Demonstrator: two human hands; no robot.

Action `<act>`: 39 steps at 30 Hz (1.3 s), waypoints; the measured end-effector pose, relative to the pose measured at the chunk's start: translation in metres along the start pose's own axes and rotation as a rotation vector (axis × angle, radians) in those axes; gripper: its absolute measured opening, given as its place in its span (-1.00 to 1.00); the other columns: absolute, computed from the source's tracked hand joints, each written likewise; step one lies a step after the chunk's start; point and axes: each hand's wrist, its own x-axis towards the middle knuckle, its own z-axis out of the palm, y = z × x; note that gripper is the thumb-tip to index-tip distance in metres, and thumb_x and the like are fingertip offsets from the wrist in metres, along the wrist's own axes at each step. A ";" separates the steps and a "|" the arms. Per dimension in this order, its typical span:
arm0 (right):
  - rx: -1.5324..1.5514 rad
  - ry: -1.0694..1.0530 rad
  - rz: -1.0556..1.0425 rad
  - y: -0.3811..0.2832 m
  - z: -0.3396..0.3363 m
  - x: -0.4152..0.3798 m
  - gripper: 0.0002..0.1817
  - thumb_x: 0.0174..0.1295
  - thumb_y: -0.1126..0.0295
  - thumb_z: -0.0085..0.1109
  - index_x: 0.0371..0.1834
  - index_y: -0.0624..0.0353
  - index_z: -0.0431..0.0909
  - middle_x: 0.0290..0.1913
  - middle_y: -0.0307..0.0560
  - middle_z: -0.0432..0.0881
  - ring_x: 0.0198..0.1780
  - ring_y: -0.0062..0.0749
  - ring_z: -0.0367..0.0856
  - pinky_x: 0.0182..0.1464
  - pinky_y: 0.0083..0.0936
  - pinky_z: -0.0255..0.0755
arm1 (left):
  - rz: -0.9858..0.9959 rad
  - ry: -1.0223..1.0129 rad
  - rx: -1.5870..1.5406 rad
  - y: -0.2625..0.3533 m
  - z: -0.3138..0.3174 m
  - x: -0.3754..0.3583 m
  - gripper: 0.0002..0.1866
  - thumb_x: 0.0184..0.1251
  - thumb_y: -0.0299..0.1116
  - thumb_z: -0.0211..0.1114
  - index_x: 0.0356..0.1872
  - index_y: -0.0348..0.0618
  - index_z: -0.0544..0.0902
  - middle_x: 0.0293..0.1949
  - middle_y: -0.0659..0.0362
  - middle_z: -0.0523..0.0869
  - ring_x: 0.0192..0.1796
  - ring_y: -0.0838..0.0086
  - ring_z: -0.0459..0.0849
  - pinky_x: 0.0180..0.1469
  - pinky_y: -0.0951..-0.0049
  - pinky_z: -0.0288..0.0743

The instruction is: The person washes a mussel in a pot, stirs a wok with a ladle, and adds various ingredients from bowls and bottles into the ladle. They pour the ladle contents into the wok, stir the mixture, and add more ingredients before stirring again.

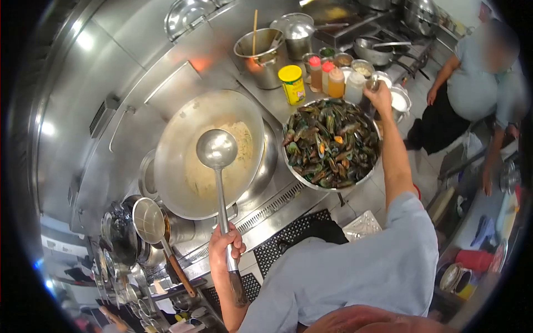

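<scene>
My left hand is wrapped round the handle of a large metal ladle. The ladle's bowl hangs over a big wok with pale, cloudy liquid in it. At the right, my right hand is closed on a small dark item, mostly covered by the fingers and too small to name. That hand is above the far right rim of a wide metal bowl heaped with dark green mussels, beside the squeeze bottles.
A yellow tin, a tall pot with a wooden stick and small containers stand behind the mussels. A strainer lies left of the wok. Another person stands at the right.
</scene>
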 end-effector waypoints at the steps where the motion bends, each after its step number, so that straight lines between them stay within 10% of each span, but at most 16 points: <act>1: -0.015 0.093 -0.120 0.004 0.000 -0.003 -0.35 -0.08 -0.07 0.46 -0.21 0.36 0.55 -0.34 0.26 0.69 -0.27 0.10 0.68 -0.20 -0.18 0.51 | 0.013 0.001 -0.035 0.000 -0.001 0.001 -0.71 0.19 -0.44 0.22 -0.08 -0.30 0.46 -0.60 0.17 0.47 -0.77 0.59 0.28 -0.59 0.57 0.38; 9: 0.168 -0.010 -0.012 0.042 0.019 -0.021 -0.03 -0.18 0.11 0.62 0.24 0.44 0.32 0.10 0.30 0.60 0.15 -0.04 0.62 0.19 -0.28 0.48 | 0.008 0.016 -0.062 0.008 -0.006 -0.002 -0.75 0.18 -0.52 0.20 -0.11 -0.27 0.45 -0.62 0.11 0.49 -0.78 0.55 0.31 -0.59 0.51 0.39; 22: 0.231 0.055 -0.058 0.000 -0.003 -0.010 -0.23 -0.16 0.35 0.48 0.21 0.23 0.39 0.02 0.08 0.63 0.07 -0.16 0.62 0.15 -0.30 0.47 | 0.001 0.042 -0.029 0.015 0.007 0.002 -0.73 0.17 -0.45 0.22 -0.14 -0.32 0.44 -0.61 0.11 0.49 -0.76 0.54 0.31 -0.58 0.49 0.40; 27: 0.389 -0.173 -0.463 -0.122 -0.054 0.032 -0.20 -0.08 0.42 0.48 0.29 0.28 0.30 0.08 0.01 0.57 0.08 -0.31 0.60 0.15 -0.41 0.46 | -0.034 -0.030 0.050 0.023 0.002 0.010 -0.76 0.17 -0.43 0.20 -0.18 -0.32 0.44 -0.57 0.13 0.52 -0.71 0.56 0.34 -0.49 0.48 0.42; 39: -0.712 -0.762 -1.245 -0.358 0.058 -0.100 -0.27 -0.17 0.36 0.39 0.23 -0.10 0.46 -0.07 0.02 0.64 0.03 -0.04 0.64 0.12 0.01 0.39 | -0.153 -0.178 -0.229 0.042 0.015 0.039 -0.89 0.33 -0.44 0.17 -0.39 -0.21 0.48 -0.53 0.19 0.54 -0.63 0.63 0.42 -0.43 0.56 0.45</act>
